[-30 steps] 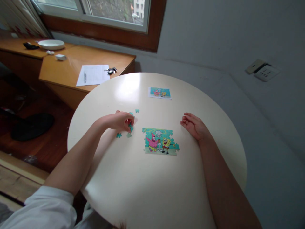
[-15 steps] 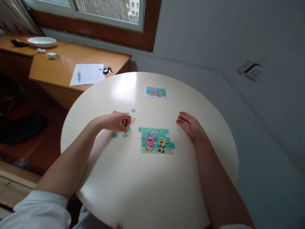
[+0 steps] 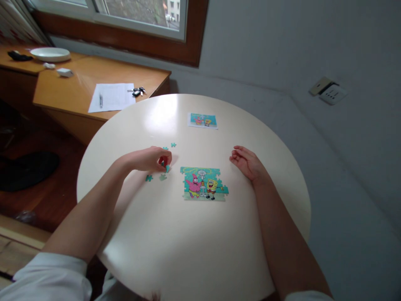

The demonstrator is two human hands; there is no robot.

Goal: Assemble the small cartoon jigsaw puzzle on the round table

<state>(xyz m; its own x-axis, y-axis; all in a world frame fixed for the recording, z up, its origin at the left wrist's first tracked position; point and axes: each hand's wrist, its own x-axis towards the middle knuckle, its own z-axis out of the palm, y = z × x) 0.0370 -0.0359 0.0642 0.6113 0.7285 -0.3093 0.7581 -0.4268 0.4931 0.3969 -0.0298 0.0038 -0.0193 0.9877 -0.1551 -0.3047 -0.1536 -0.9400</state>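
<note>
Pinched in the fingers of my left hand (image 3: 156, 159) is a teal jigsaw puzzle piece (image 3: 167, 168), just above the table. Several loose pieces lie around that hand: a teal one (image 3: 149, 178), a pale green one (image 3: 163, 177) and another teal one (image 3: 173, 144) farther back. The partly assembled jigsaw puzzle (image 3: 203, 184), with pink, white and yellow cartoon figures, lies flat between my hands. Its left and right edges are jagged. My right hand (image 3: 247, 162) rests on the table up and right of the puzzle, fingers loosely curled and apart, holding nothing.
A small reference picture (image 3: 203, 121) lies at the back of the round white table (image 3: 188, 242). Beyond it on the left, a wooden desk (image 3: 106, 71) carries a paper sheet (image 3: 114, 94), keys (image 3: 138, 91), a white box (image 3: 65, 72) and a white dish (image 3: 50, 53).
The piece in my left fingers has turned slightly, while that hand stays in nearly the same place. My right hand keeps its pose. The whole view has shifted a little.
</note>
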